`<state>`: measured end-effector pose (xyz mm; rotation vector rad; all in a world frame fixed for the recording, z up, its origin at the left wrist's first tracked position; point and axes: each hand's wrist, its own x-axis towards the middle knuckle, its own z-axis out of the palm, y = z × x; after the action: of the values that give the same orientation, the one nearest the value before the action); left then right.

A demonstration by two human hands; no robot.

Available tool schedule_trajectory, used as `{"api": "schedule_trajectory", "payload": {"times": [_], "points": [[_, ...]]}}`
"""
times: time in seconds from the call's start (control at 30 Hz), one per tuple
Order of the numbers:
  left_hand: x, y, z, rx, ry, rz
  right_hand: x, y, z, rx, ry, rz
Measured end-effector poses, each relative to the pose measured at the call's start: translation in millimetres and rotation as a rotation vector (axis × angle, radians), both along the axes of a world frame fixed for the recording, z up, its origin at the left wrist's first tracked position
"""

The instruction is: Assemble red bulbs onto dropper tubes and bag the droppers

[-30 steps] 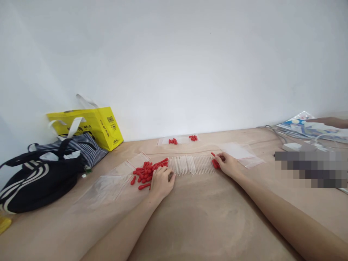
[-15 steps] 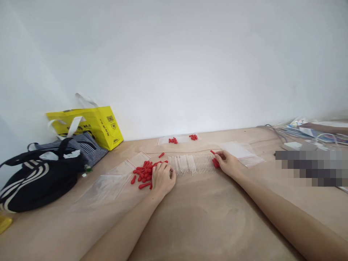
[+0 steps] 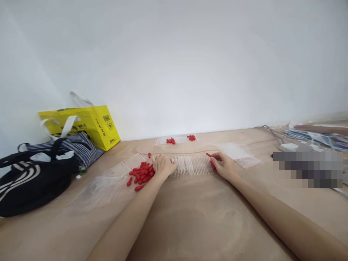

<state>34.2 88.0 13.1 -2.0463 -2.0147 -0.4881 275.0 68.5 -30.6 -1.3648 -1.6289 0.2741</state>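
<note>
The right hand [image 3: 212, 159] pinches red bulbs [image 3: 208, 154]; the left hand [image 3: 163, 165] curls by the tubes [image 3: 190, 166], its hold hidden. Both parts lie short of the far edge of the bench [image 3: 190, 217]. Bulbs appear light, soft: grip necks.

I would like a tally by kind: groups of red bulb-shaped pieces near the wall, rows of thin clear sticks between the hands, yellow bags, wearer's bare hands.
Far groups of red bulb-shaped pieces: 2
Row of thin clear sticks: 1
Yellow bag: 1
Bare hands (left hand, right hand): 2
Total: 6
</note>
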Motion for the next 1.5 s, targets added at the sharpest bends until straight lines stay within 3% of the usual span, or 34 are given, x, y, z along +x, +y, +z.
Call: {"api": "schedule_trajectory", "payload": {"times": [0.3, 0.5, 0.63, 0.73, 0.9, 1.03, 1.23, 1.5], "points": [[14, 6, 6.5, -0.139, 0.037, 0.046, -1, -3, 2.7, -0.014, -0.012, -0.002], [15, 5, 9.9, -0.18, 0.019, 0.036, -1, -1, 0.7, 0.072, -0.041, -0.01], [9, -8, 16.6, -0.184, -0.028, -0.022, -7, -6, 1.3, 0.103, -0.092, 0.042], [-2, -29, 20.6, -0.162, -0.06, -0.15, -21, -16, 3.4, 0.103, -0.075, 0.128], [-27, -64, 4.3, -0.081, -0.055, -0.393, -53, -33, 5.4, 0.163, -0.1, 0.263], [-38, -70, -17.8, 0.128, -0.077, -0.574, -68, -36, 4.2, 0.169, -0.237, 0.321], [-34, -67, -22.1, 0.199, -0.096, -0.644, -68, -34, 4.3, 0.18, -0.38, 0.358], [-34, -67, -23.2, 0.221, -0.082, -0.677, -68, -36, 7.2, 0.172, -0.336, 0.423]]}}
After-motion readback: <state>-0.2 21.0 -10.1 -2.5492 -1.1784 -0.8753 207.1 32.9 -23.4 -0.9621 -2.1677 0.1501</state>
